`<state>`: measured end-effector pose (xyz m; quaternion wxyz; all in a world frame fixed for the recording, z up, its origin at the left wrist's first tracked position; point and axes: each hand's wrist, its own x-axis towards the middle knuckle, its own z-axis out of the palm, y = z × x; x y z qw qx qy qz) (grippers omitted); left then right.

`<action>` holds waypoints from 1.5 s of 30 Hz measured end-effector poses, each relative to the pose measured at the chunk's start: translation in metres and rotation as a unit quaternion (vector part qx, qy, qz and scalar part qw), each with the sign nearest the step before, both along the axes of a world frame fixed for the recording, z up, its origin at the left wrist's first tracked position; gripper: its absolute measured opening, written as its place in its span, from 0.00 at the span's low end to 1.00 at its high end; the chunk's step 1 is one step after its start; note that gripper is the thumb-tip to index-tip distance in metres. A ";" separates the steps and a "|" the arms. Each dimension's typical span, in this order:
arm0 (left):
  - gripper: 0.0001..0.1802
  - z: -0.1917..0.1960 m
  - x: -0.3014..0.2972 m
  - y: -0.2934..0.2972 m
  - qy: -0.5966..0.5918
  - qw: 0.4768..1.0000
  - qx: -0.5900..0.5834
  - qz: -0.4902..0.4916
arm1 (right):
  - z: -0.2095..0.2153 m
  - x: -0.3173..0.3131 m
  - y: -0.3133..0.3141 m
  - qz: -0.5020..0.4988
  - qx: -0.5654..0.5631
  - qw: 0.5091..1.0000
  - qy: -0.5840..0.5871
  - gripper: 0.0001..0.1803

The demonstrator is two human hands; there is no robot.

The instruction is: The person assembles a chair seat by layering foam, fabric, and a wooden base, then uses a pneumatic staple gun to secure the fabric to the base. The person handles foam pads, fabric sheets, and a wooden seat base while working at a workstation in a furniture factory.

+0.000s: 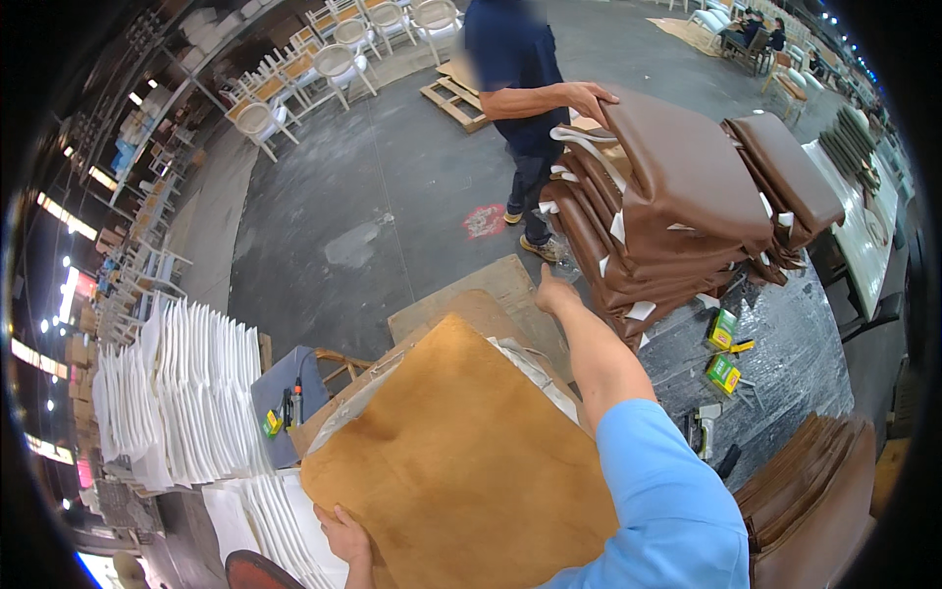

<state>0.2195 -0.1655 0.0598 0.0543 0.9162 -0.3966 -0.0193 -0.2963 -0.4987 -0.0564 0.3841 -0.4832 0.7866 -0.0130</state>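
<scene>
A large tan-brown sheet (461,452), suede-like on top, lies in front of me over a pale wrapped stack on a board. My left hand (345,536) closes on its lower left edge. My right arm stretches forward over the sheet's right side. At its end my right hand (556,294) holds nothing visible, with one finger extended and the others partly hidden. Just right of that hand rises a tall pile of brown leather-covered cushions (687,187) with white tabs. A co-worker's hand (592,99) rests on the top cushion.
On the plastic-covered table (805,344) lie green-yellow boxes (723,373) and a staple gun (706,428). Brown leather pieces (814,491) stand at lower right. White padded sheets (186,393) and a grey-blue seat with tools (290,398) are left. A pallet (453,103) lies behind the co-worker.
</scene>
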 end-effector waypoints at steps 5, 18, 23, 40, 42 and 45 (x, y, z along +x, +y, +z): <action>0.37 -0.007 -0.002 -0.009 0.008 0.999 0.014 0.028 | -0.028 -0.005 -0.011 -0.037 -0.053 0.998 0.025 0.59; 0.37 0.002 -0.012 -0.002 0.064 0.997 -0.033 0.012 | -0.036 0.029 -0.010 0.006 0.046 0.995 -0.094 0.35; 0.43 0.018 -0.017 -0.007 0.101 0.995 0.010 0.022 | 0.026 0.040 0.011 -0.008 -0.126 0.979 -0.162 0.34; 0.38 -0.014 0.005 -0.004 -0.079 0.992 -0.040 -0.088 | 0.107 0.133 0.141 0.057 -0.279 0.958 0.014 0.39; 0.38 -0.013 0.004 -0.002 -0.070 0.993 -0.038 -0.082 | 0.108 0.135 0.143 0.061 -0.278 0.959 0.017 0.39; 0.38 -0.011 0.005 0.005 -0.058 0.995 -0.036 -0.075 | 0.111 0.142 0.141 0.063 -0.267 0.962 0.019 0.40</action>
